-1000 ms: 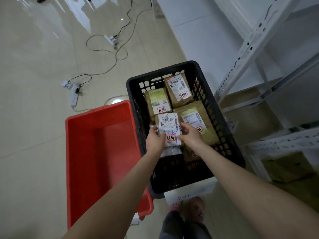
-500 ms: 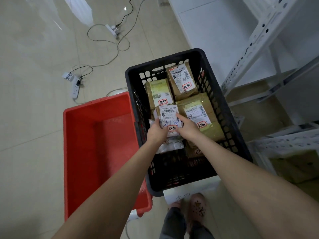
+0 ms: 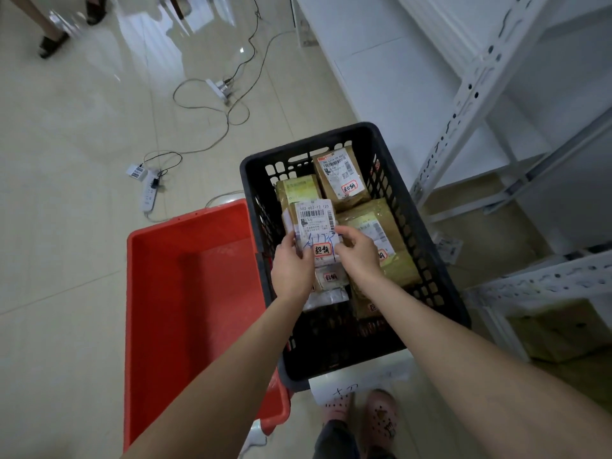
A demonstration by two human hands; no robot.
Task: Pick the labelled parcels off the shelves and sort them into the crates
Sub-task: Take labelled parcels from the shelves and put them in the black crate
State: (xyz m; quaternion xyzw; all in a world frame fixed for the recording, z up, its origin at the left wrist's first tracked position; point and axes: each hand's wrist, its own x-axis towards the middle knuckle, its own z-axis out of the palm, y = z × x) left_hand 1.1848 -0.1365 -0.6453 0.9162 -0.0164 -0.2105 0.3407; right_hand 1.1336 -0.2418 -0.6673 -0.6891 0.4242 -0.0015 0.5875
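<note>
- My left grip [image 3: 291, 270] pinches the left edge of a small parcel [image 3: 314, 226], thumb on its face.
- The parcel shows a white label with a barcode, the print "502-602-12 123", a blue pen scribble and a red-bordered sticker with handwritten characters. It is held label up over the middle of the black crate [image 3: 251, 180].
- My right grip [image 3: 359, 256] holds the parcel's right edge, fingers curled.
- A power strip [image 3: 149, 193] and loose cable [image 3: 212, 147] lie on the floor, far left.
- The red crate [image 3: 185, 220] stands touching the black crate's left wall.
- Just under the parcel lies a pale wrapped packet [image 3: 328, 276] with the same sticker.
- Brown parcels [image 3: 341, 180] fill the crate's far and right side, labels up.
- White shelving [image 3: 463, 104] stands just beside the crate on the right.
</note>
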